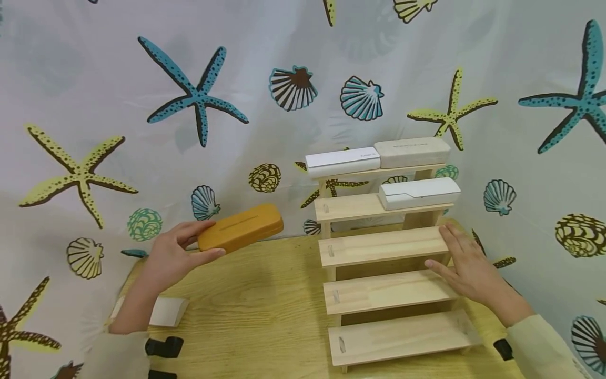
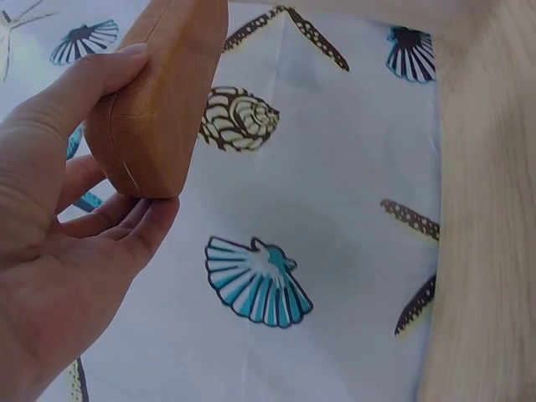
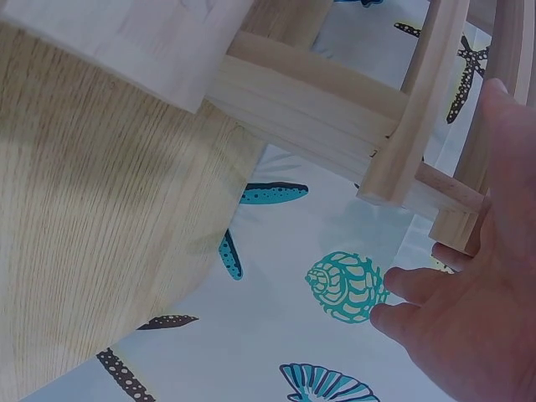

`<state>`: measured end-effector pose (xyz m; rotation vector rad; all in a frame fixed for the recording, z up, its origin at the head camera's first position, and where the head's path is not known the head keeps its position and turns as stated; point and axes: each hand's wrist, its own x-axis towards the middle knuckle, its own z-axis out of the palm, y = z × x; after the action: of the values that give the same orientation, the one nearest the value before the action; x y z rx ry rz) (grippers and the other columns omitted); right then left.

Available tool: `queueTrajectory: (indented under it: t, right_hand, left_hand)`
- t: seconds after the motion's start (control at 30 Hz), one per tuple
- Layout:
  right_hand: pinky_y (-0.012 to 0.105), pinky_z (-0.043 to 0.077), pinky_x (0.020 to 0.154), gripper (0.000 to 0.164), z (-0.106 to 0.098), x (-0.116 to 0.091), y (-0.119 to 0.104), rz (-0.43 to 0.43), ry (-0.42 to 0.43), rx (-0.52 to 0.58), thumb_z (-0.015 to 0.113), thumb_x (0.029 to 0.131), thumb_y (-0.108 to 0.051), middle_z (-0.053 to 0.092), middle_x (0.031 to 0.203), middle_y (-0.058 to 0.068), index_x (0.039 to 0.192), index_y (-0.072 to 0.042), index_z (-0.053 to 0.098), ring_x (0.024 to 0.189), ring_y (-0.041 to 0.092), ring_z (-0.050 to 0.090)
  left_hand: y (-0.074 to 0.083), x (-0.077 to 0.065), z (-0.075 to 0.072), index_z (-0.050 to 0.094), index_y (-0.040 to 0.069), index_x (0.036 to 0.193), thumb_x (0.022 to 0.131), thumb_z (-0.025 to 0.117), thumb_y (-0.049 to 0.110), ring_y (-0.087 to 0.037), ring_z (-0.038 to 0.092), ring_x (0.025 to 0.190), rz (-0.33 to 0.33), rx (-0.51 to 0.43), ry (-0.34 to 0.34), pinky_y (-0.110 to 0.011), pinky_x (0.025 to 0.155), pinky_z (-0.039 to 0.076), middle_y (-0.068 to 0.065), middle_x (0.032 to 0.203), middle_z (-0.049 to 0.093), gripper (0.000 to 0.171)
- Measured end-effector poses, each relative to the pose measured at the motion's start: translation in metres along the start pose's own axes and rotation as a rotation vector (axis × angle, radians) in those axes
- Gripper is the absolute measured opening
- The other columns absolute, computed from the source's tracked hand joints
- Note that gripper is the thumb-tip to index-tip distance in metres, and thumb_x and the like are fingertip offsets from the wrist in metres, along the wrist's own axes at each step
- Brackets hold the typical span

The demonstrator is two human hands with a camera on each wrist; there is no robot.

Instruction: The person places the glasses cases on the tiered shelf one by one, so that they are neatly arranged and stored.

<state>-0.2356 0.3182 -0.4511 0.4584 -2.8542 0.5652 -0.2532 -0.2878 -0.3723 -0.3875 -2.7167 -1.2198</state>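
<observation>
An orange glasses case (image 1: 240,227) is held by one end in my left hand (image 1: 171,257), raised at the left of the wooden tiered rack (image 1: 379,251). In the left wrist view the thumb lies on one side of the glasses case (image 2: 159,105), with the fingers on the other. My right hand (image 1: 466,266) rests at the right end of the rack's middle shelf, thumb over the shelf below. From the right wrist, the fingers (image 3: 419,289) look extended beside the rack's end.
On the rack's top shelf sit a white case (image 1: 343,161) and a beige case (image 1: 413,152). Another white case (image 1: 419,193) lies on the shelf below, to the right. A white object (image 1: 167,311) lies on the table (image 1: 246,300) behind my left forearm. A patterned curtain (image 1: 284,142) surrounds the table.
</observation>
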Motion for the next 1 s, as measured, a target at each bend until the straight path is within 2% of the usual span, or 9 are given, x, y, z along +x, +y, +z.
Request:
queueTrajectory:
  t: [0.13,0.17,0.3,0.37,0.4,0.63,0.73,0.9,1.0]
  right_hand:
    - [0.080,0.026,0.113,0.093,0.001,0.000,0.001,-0.004,0.007,-0.006,0.063,0.105,-0.047,0.016,0.171,0.032,0.166,0.004,0.016,0.150,0.060,0.027]
    - [0.080,0.026,0.113,0.092,0.001,0.000,0.002,-0.004,0.007,-0.005,0.063,0.105,-0.047,0.017,0.171,0.032,0.166,0.004,0.017,0.150,0.060,0.027]
    - [0.080,0.025,0.113,0.092,0.001,-0.001,0.001,-0.002,0.006,-0.006,0.063,0.105,-0.047,0.016,0.171,0.032,0.167,0.003,0.016,0.150,0.060,0.027]
    - [0.080,0.025,0.113,0.092,0.002,-0.002,0.001,0.001,0.005,-0.004,0.063,0.105,-0.047,0.016,0.171,0.032,0.167,0.003,0.016,0.151,0.060,0.026]
    - [0.080,0.025,0.113,0.093,0.002,-0.002,0.001,0.001,0.006,-0.005,0.063,0.105,-0.047,0.016,0.172,0.032,0.167,0.003,0.015,0.151,0.060,0.026]
    - [0.080,0.026,0.112,0.093,0.003,-0.001,0.002,-0.010,0.025,-0.014,0.064,0.104,-0.046,0.017,0.171,0.032,0.166,0.004,0.017,0.150,0.059,0.028]
    - [0.080,0.026,0.112,0.092,0.003,-0.001,0.001,-0.014,0.028,-0.013,0.064,0.105,-0.046,0.016,0.172,0.031,0.166,0.005,0.017,0.151,0.058,0.027]
    - [0.080,0.027,0.112,0.092,0.003,0.000,0.001,-0.022,0.033,-0.009,0.064,0.104,-0.045,0.016,0.172,0.031,0.166,0.005,0.017,0.152,0.057,0.027]
    - [0.079,0.027,0.113,0.092,0.003,0.000,0.001,-0.029,0.042,-0.012,0.065,0.104,-0.044,0.018,0.171,0.032,0.166,0.005,0.018,0.151,0.058,0.027]
  left_hand:
    - [0.013,0.005,0.005,0.058,0.017,0.153,0.089,0.087,0.032,-0.042,0.056,0.140,0.042,-0.050,-0.025,-0.007,0.091,0.050,-0.014,0.148,0.056,0.072]
    - [0.016,0.006,0.007,0.058,0.016,0.152,0.089,0.087,0.031,-0.041,0.057,0.140,0.052,-0.050,-0.028,-0.011,0.095,0.052,-0.014,0.148,0.056,0.072]
    - [0.024,0.013,0.014,0.060,0.012,0.150,0.088,0.088,0.028,-0.037,0.060,0.136,0.086,-0.038,-0.027,-0.010,0.099,0.049,-0.014,0.145,0.058,0.070]
    - [0.027,0.017,0.017,0.061,0.011,0.149,0.088,0.088,0.029,-0.037,0.062,0.134,0.099,-0.033,-0.025,-0.010,0.098,0.050,-0.014,0.144,0.059,0.070]
    - [0.028,0.019,0.019,0.061,0.010,0.149,0.087,0.089,0.028,-0.036,0.063,0.132,0.107,-0.038,-0.025,-0.005,0.095,0.047,-0.014,0.142,0.060,0.070]
    - [0.039,0.031,0.028,0.062,0.013,0.149,0.087,0.090,0.031,-0.030,0.064,0.129,0.134,-0.050,-0.043,-0.006,0.096,0.047,-0.010,0.137,0.063,0.070]
    - [0.044,0.038,0.033,0.062,0.015,0.149,0.085,0.091,0.032,-0.028,0.062,0.129,0.137,-0.052,-0.046,-0.016,0.102,0.052,-0.009,0.138,0.063,0.072]
    - [0.052,0.047,0.041,0.063,0.016,0.148,0.084,0.092,0.034,-0.028,0.061,0.130,0.144,-0.075,-0.051,-0.045,0.112,0.052,-0.009,0.140,0.063,0.073]
    - [0.054,0.052,0.046,0.063,0.014,0.148,0.083,0.092,0.031,-0.030,0.061,0.130,0.147,-0.105,-0.057,-0.049,0.112,0.051,-0.010,0.142,0.063,0.072]
